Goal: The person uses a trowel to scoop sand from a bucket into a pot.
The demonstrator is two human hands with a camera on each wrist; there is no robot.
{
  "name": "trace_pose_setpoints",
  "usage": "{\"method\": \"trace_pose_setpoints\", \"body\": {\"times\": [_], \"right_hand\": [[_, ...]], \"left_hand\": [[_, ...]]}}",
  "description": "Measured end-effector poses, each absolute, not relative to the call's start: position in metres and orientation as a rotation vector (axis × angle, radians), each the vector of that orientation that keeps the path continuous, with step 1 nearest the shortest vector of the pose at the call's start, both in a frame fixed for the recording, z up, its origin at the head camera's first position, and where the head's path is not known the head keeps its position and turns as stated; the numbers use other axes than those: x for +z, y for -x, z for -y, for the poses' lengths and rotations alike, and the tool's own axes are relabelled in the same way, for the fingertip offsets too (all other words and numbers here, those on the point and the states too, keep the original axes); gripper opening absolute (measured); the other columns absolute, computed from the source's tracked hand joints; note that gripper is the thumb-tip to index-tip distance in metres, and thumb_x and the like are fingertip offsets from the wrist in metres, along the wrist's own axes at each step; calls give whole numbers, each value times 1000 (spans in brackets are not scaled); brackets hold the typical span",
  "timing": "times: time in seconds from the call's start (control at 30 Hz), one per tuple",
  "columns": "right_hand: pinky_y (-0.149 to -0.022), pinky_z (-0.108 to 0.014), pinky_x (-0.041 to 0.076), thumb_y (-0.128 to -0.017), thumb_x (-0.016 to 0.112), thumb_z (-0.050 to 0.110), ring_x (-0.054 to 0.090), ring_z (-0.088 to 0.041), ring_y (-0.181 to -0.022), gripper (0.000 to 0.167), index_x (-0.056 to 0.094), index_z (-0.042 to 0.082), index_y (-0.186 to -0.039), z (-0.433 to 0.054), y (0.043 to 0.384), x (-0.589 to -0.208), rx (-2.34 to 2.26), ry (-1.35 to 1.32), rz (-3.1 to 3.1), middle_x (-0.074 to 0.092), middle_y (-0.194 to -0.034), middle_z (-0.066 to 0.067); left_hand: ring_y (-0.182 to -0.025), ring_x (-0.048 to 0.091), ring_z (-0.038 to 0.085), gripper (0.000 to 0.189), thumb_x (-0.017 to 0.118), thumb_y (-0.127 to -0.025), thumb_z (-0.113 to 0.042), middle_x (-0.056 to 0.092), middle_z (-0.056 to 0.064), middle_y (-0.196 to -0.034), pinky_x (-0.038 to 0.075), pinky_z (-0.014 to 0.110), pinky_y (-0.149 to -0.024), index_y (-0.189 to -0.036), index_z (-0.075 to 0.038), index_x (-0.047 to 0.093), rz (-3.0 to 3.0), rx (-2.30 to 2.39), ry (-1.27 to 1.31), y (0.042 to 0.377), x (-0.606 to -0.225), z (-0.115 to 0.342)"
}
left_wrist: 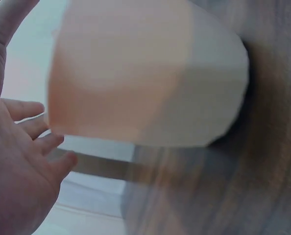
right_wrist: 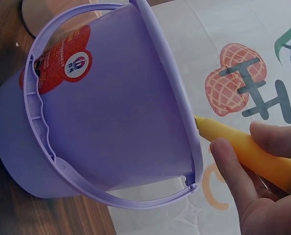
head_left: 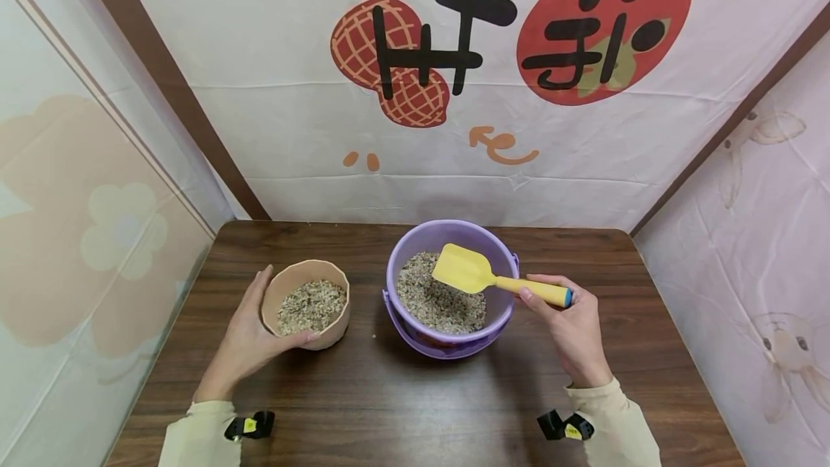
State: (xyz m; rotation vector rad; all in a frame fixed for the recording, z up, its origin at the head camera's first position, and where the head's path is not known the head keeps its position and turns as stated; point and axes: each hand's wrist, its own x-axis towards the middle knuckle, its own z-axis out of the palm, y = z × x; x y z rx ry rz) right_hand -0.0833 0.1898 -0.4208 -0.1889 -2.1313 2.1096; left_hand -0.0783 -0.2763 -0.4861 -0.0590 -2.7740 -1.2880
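Note:
My left hand (head_left: 249, 341) holds a beige, faceted flower pot (head_left: 337, 331) by its rim, thumb at the front and fingers at the far left side. Coarse grey-brown sand (head_left: 313, 306) lies inside it. In the left wrist view the fingertips meet the rim of the pot (left_wrist: 126, 88). My right hand (head_left: 577, 323) grips a yellow toy shovel (head_left: 463, 269) by its blue-ended handle. Its bare blade hangs over the purple bucket (head_left: 502, 265), which holds similar sand (head_left: 441, 301). From the right wrist, thumb and fingers pinch the shovel handle (right_wrist: 233, 139) beside the bucket rim.
Both containers stand on a dark wooden table (head_left: 402, 402), the pot left of the bucket. The bucket's handle (right_wrist: 111, 199) hangs down at its front. A printed fabric wall (head_left: 292, 128) rises behind the table, with more fabric at both sides.

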Motion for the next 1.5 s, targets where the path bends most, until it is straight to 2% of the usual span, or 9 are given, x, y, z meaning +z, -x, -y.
{"method": "trace_pose_setpoints", "body": {"times": [0.27,0.37,0.5,0.6,0.67,0.97,1.17,1.33,1.5], "right_hand": [[-78,-29,59,-86,82,5,68,-18,-92,37,69,-8,-117,-191,84,-421,2075,197,2169,69,-104,-14],[-79,-31,60,-86,81,5,68,-18,-92,40,66,-11,-119,-191,84,-422,2078,193,2173,69,-104,-14],[-79,-31,60,-87,81,5,69,-18,-91,43,64,-14,-122,-191,84,-422,2083,183,2174,69,-104,-14],[-79,-31,60,-86,81,4,70,-18,-90,42,65,-13,-121,-192,84,-422,2085,185,2175,70,-103,-13],[-80,-32,60,-86,81,4,70,-18,-91,41,65,-13,-121,-192,84,-423,2089,186,2175,71,-103,-13],[-80,-32,60,-86,81,4,73,-19,-88,40,65,-13,-120,-193,83,-423,2110,178,2169,71,-103,-13],[-80,-30,60,-87,81,5,73,-19,-88,37,67,-11,-117,-193,83,-423,2098,163,2183,71,-103,-15],[-80,-30,60,-87,80,4,73,-20,-89,38,66,-12,-118,-193,84,-422,2100,149,2183,70,-105,-19],[-80,-31,60,-87,80,3,74,-20,-88,36,67,-11,-117,-193,85,-423,2101,147,2178,71,-104,-17]], "left_hand": [[-150,17,44,134,99,-62,-41,11,10,-169,24,75,-108,-163,-38,11,2728,-1343,197,86,-457,248],[-149,21,41,134,100,-60,-40,18,12,-167,26,70,-111,-163,-34,16,2699,-1345,286,92,-449,232],[-150,21,36,135,99,-59,-43,20,11,-167,26,63,-115,-164,-27,16,2710,-1373,398,100,-445,209],[-152,18,33,137,98,-60,-49,16,7,-168,25,61,-117,-164,-28,12,2743,-1406,452,104,-446,193],[-152,18,32,138,97,-59,-52,15,7,-168,24,60,-118,-165,-27,12,2748,-1410,486,107,-449,183],[-153,16,29,140,92,-55,-66,14,4,-169,23,58,-118,-164,-33,10,2809,-1460,498,115,-458,153],[-152,18,30,143,95,-53,-63,14,5,-169,25,58,-117,-164,-34,9,2803,-1484,525,120,-460,143],[-152,19,31,145,98,-52,-56,14,6,-168,25,58,-118,-165,-30,10,2774,-1495,569,123,-462,140],[-152,19,31,146,98,-52,-56,14,5,-168,24,57,-118,-165,-30,10,2789,-1488,576,125,-463,140]]}}
